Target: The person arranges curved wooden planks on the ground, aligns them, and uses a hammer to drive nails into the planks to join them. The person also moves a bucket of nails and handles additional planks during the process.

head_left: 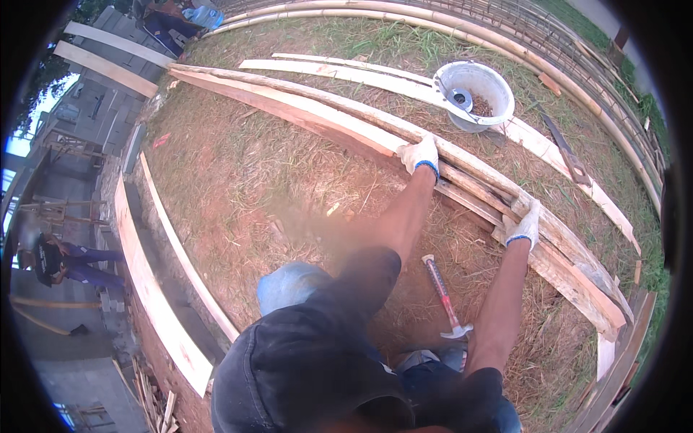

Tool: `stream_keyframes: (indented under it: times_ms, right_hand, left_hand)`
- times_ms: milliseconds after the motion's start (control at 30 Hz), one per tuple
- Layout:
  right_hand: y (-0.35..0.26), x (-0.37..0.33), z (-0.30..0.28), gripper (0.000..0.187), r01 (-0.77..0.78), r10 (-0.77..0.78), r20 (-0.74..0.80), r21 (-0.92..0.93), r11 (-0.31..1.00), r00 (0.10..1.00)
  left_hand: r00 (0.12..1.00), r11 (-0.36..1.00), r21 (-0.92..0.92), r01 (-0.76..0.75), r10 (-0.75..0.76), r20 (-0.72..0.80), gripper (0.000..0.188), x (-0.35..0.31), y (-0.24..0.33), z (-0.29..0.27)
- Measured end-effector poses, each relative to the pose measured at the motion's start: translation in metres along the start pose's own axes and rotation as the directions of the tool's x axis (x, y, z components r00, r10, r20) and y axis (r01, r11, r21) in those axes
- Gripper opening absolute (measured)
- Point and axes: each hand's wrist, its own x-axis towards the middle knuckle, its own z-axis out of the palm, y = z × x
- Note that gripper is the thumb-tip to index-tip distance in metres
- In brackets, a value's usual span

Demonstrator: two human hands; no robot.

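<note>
The long boards (473, 164) are grasped by the fingers of the left hand (419, 153) and right hand (525, 223), set apart, apparently for steadiness, with a hammer (442, 294) laid nearby.

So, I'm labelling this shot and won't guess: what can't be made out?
Left hand and right hand: undersides hidden by their own gloved backs, head view.
Boards: stretches beneath the hands hidden by gloves, head view.
Bits in the bucket: too small to identify, head view.
Worker at top: upper part cut off by head view's top edge.
</note>
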Motion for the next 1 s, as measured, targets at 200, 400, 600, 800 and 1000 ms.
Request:
stream_keyframes:
  times_ms: [200, 400, 600, 800, 1000]
  right_hand:
    - [0.008, 0.0, -0.001, 0.098, -0.006, 0.008, 0.128, -0.019, 1.0, 0.992]
    - [0.006, -0.008, -0.001, 0.103, 0.029, -0.027, 0.06, -0.039, 0.999, 0.998]
    - [0.005, -0.001, 0.002, 0.103, 0.031, -0.026, 0.058, -0.082, 0.996, 0.998]
    - [0.014, 0.02, 0.016, 0.101, 0.009, -0.009, 0.021, -0.035, 0.999, 1.0]
    - [0.009, -0.016, 0.044, 0.096, -0.059, -0.063, -0.33, -0.346, 0.936, 0.942]
  left_hand:
    - [0.998, 1.0, 0.019, 0.005, -0.004, -0.059, 0.085, -0.004, 0.009, -0.019]
    - [1.0, 1.0, 0.011, -0.015, 0.016, -0.021, 0.087, -0.012, 0.006, -0.026]
    - [1.0, 0.995, 0.102, -0.02, 0.022, -0.016, 0.083, -0.01, 0.01, -0.022]
    - [0.965, 0.958, 0.114, -0.262, 0.257, 0.057, 0.12, 0.022, -0.017, -0.009]
    - [0.546, 0.441, 0.331, -0.834, 0.745, 0.384, 0.111, 0.029, -0.098, -0.054]
